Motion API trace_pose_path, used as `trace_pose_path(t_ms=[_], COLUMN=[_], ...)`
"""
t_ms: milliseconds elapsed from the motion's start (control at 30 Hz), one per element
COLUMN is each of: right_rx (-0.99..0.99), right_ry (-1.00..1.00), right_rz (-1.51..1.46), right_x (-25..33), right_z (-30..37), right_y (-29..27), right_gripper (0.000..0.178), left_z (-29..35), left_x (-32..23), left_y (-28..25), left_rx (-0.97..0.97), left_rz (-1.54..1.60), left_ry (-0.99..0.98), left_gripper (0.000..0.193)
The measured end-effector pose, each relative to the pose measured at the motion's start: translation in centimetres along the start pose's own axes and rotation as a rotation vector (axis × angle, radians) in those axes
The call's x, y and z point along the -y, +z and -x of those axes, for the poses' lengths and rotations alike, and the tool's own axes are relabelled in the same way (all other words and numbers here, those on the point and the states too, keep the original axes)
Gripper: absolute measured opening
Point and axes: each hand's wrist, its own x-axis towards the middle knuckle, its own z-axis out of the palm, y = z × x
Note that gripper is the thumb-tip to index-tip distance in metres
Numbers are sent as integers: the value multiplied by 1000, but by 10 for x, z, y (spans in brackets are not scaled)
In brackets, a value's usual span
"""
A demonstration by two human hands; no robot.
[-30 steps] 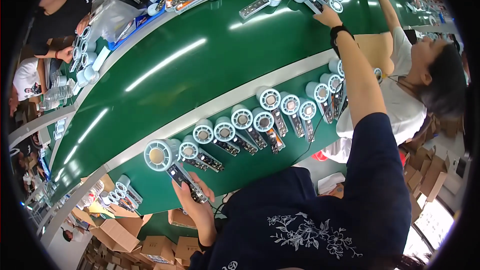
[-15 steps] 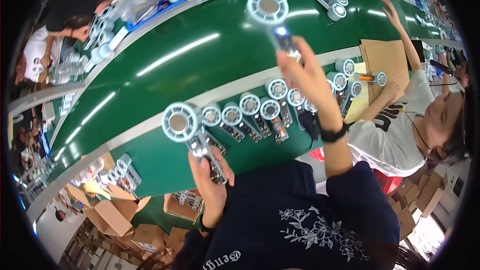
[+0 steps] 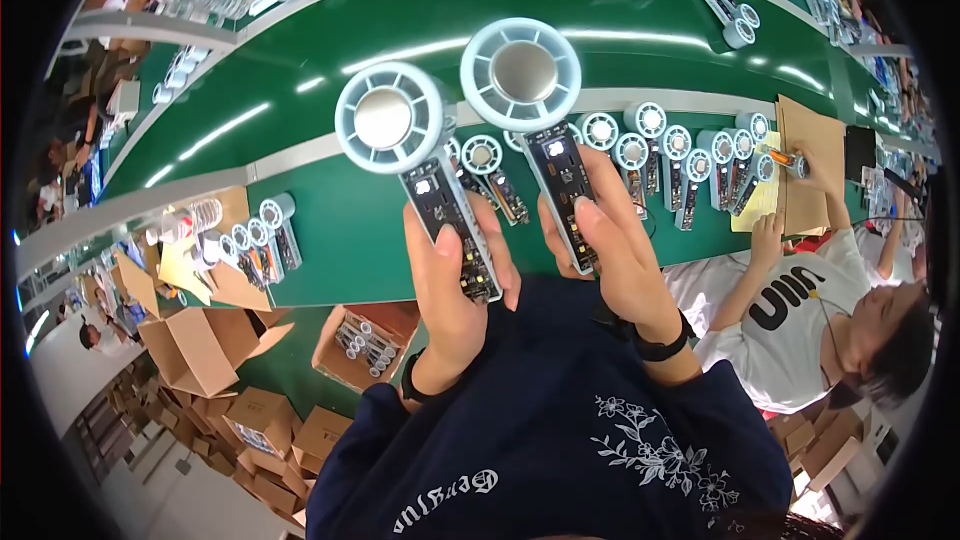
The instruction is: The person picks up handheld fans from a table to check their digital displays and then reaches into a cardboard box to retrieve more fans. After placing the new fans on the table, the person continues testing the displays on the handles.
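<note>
In my left hand [image 3: 452,285] is a handheld fan [image 3: 388,118] with a pale blue ring head and a bare circuit board along its handle. My fingers wrap the handle, thumb on the board. A second, similar handheld fan [image 3: 522,72] is gripped by my right hand [image 3: 612,255], thumb also pressed on its board. Both are held upright side by side, heads away from me, a small light glowing on each board. Below and beyond them, a row of similar fans [image 3: 676,145] lies on the green bench [image 3: 350,255], partly hidden by my hands.
A grey rail [image 3: 300,155] parts the bench from a green strip [image 3: 400,35] bearing more fans. At right, a person [image 3: 800,310] in white reaches beside flat cardboard [image 3: 808,165]. An open box [image 3: 365,340] holding fans stands below the bench at left, near other cartons [image 3: 262,420].
My right hand has come back from over the far strip, bringing its fan beside the left one. My left hand has risen with its fan. The view has shifted.
</note>
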Motion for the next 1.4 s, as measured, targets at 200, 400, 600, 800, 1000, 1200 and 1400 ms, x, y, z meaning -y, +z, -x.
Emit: trace_pose_path(t_ms=[200, 400, 600, 800, 1000, 1200, 1400], right_rx=[24, 42, 19, -30, -64, -60, -74], right_ry=[27, 33, 3, -22, -25, -53, -41], right_rz=[-74, -113, -90, -36, -110, -70, -22], right_x=[-9, -13, -13, -14, -15, -15, -16], right_z=[4, 9, 11, 16, 18, 17, 18], right_y=[21, 29, 30, 34, 32, 34, 38], right_gripper=[51, 53, 55, 55, 50, 49, 45], left_z=[7, 9, 10, 12, 15, 16, 15], left_x=[-10, -12, -13, -10, -8, -8, -7], left_y=[-17, -25, -21, -18, -18, -15, -18], left_rx=[20, 53, 62, 46, 82, 76, 85], left_rz=[34, 55, 81, -89, 35, 30, 27], left_ry=[15, 46, 37, 70, 31, 56, 56], left_gripper=[47, 44, 44, 44, 48, 49, 48])
